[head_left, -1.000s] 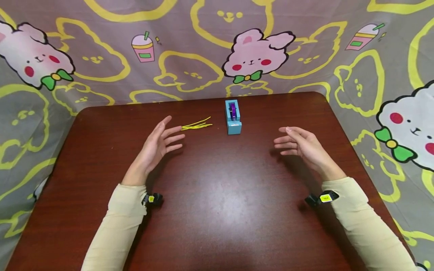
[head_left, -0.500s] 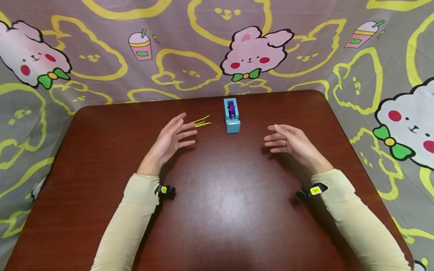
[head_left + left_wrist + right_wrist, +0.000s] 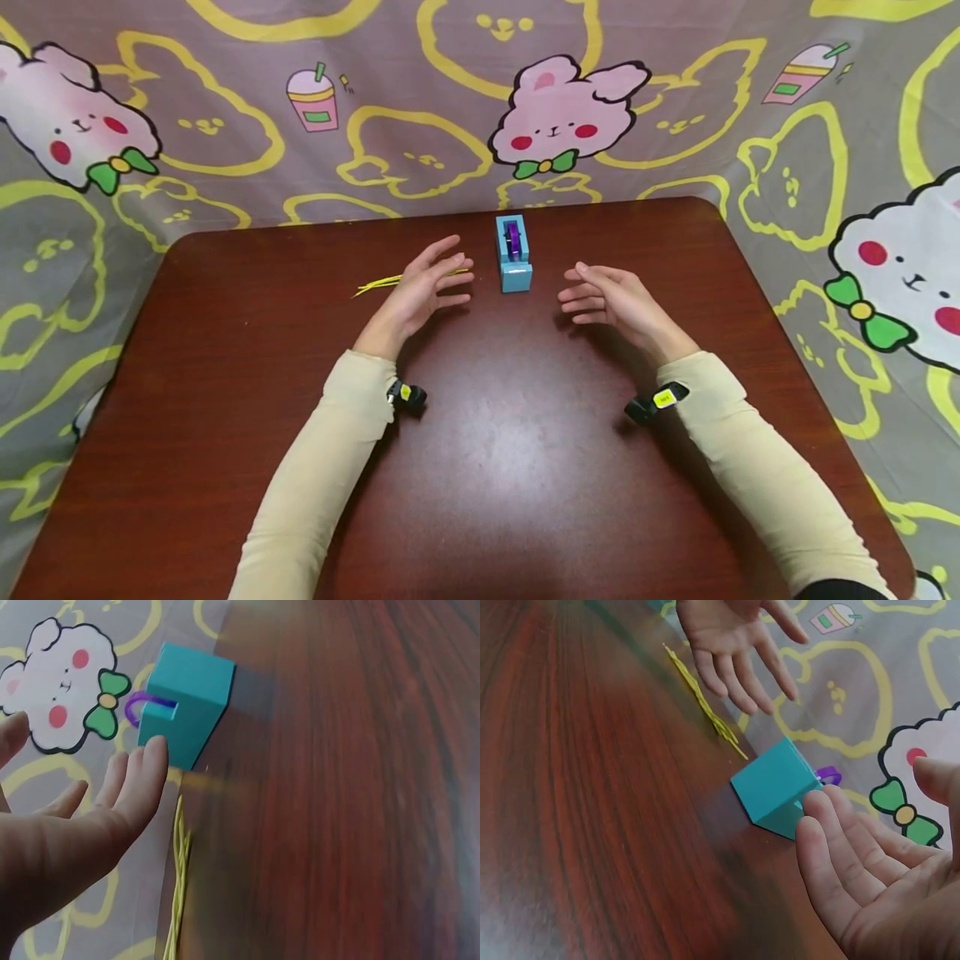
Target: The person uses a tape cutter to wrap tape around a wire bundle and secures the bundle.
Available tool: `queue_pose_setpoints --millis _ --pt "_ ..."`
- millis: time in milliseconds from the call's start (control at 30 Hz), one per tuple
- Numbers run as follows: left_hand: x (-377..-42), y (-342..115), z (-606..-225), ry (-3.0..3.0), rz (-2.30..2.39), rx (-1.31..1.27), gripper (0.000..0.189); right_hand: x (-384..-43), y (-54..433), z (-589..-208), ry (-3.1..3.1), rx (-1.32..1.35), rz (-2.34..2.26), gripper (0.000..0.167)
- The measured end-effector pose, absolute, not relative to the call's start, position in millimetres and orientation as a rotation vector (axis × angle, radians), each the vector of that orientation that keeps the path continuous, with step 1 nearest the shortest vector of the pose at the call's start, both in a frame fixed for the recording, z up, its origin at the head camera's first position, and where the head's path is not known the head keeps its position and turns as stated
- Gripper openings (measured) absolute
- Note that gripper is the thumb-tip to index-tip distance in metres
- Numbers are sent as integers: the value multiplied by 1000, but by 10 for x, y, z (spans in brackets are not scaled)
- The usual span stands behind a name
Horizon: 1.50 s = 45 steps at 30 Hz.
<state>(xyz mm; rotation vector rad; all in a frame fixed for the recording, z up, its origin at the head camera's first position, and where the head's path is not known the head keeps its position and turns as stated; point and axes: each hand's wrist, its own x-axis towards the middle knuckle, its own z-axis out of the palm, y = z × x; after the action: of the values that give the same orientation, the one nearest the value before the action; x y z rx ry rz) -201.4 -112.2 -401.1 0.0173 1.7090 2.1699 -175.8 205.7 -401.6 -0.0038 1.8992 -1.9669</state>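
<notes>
A blue tape dispenser [image 3: 516, 278] with a purple roll [image 3: 513, 239] in it stands near the back of the table. To its left lie several thin yellow strands [image 3: 377, 285], partly hidden behind my left hand [image 3: 423, 287]. That hand hovers with spread fingers and holds nothing. Right of the dispenser, my right hand [image 3: 615, 302] is in the air with relaxed fingers, also holding nothing. Both palms face inward, apart from the dispenser. The left wrist view shows the dispenser [image 3: 196, 694] beyond the fingertips; in the right wrist view the dispenser [image 3: 776, 784] is partly behind the fingers.
The brown wooden table [image 3: 495, 467] has rounded back corners. A patterned cloth [image 3: 420, 83] with rabbits and drink cups hangs behind it and along both sides. A small camera sits on each wrist, such as the left one [image 3: 407, 395].
My left hand has moved right and slightly away from me, passing over the yellow strands. My right hand has moved left, so both are closer to the dispenser. The dispenser stays in place.
</notes>
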Motion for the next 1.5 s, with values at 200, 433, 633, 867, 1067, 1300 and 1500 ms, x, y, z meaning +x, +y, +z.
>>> queue_pose_setpoints --millis 200,433,633,867,1067,1300,1500 --pt "-2140 -905 -4054 1699 2164 -4 57 -1867 1939 -4024 1910 33 -1964 64" --pt "-2251 -748 -4119 1721 2143 -39 61 -2023 1787 -4069 1880 77 -1968 63" --pt "-2310 -659 -4160 1757 2110 -36 63 -2125 1661 -4108 1903 138 -1953 56" --pt "-2368 -595 -4158 1796 2063 -32 61 -2228 1542 -4151 1859 196 -1984 49" --pt "-2401 -550 -4173 1814 2049 -42 64 -2254 1472 -4161 1837 192 -1988 45" --pt "-2405 -509 -4184 1822 2039 -43 71 -2247 1414 -4139 1889 173 -1956 33" --pt "-2398 -510 -4190 1846 2035 -38 70 -2268 1384 -4127 1987 143 -1886 32"
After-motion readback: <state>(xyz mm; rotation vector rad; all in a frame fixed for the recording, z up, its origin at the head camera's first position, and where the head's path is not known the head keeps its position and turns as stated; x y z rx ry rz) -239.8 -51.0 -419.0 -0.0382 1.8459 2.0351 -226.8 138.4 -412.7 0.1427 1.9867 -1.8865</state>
